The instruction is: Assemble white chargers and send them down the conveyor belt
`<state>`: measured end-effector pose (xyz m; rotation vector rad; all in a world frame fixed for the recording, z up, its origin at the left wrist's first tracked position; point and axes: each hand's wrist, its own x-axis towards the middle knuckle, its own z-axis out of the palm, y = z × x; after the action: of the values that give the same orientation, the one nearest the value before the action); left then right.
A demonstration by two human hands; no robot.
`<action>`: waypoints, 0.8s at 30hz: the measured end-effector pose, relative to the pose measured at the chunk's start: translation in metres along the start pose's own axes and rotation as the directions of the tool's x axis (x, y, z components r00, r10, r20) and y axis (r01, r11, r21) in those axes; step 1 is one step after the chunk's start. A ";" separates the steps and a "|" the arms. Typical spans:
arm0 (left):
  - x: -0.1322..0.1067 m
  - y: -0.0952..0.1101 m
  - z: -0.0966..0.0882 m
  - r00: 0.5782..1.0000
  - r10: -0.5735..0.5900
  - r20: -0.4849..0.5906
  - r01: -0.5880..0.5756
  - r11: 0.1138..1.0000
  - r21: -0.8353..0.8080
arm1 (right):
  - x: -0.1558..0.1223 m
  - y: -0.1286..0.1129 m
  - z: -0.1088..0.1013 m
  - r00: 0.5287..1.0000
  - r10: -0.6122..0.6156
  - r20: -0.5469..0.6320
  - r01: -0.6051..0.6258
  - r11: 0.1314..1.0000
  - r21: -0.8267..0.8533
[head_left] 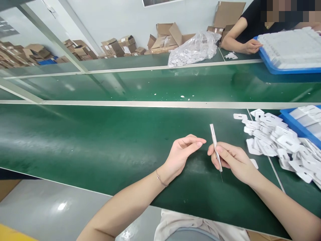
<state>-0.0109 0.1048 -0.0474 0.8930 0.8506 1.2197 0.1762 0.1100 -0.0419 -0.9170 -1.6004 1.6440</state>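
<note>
In my right hand (230, 155) is a slim silver craft knife (214, 135), pinched between thumb and fingers. Its handle points up and away, and the very thin tip points down toward the green tabletop. To its left, my left hand (184, 149) hovers with index finger and thumb stretched out loosely; I see nothing in it. A small gap separates its fingertips from the knife. Right of my right hand lies a heap of flat white plastic pieces (273, 135) with slots in them. One white piece (254, 163) is partly hidden behind my right wrist.
A blue tray (291, 117) of white parts stands at the right edge. Beyond the white rail (150, 104), a co-worker's hand (252, 46) touches another blue tray (273, 68). A clear plastic bag (194, 50) and cardboard boxes (165, 40) are at the back.
</note>
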 end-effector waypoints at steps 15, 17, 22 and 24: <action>-0.002 0.000 -0.002 0.996 0.077 -0.034 -0.074 0.994 0.086 | -0.003 0.006 -0.001 1.000 -0.018 -0.017 0.018 1.000 0.002; -0.002 0.000 -0.001 0.995 0.091 -0.040 -0.087 0.992 0.089 | -0.003 0.006 0.000 1.000 -0.019 -0.016 0.019 1.000 -0.002; -0.001 0.000 0.000 0.993 0.096 -0.066 -0.091 0.993 0.078 | -0.002 0.006 0.000 0.999 -0.027 -0.017 0.027 1.000 -0.013; -0.002 0.001 0.000 0.994 0.089 -0.070 -0.083 0.994 0.075 | -0.002 0.006 0.000 0.999 -0.029 -0.017 0.029 0.999 -0.013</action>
<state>-0.0112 0.1034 -0.0468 0.9564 0.9276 1.3097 0.1767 0.1082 -0.0483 -0.9079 -1.6073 1.6033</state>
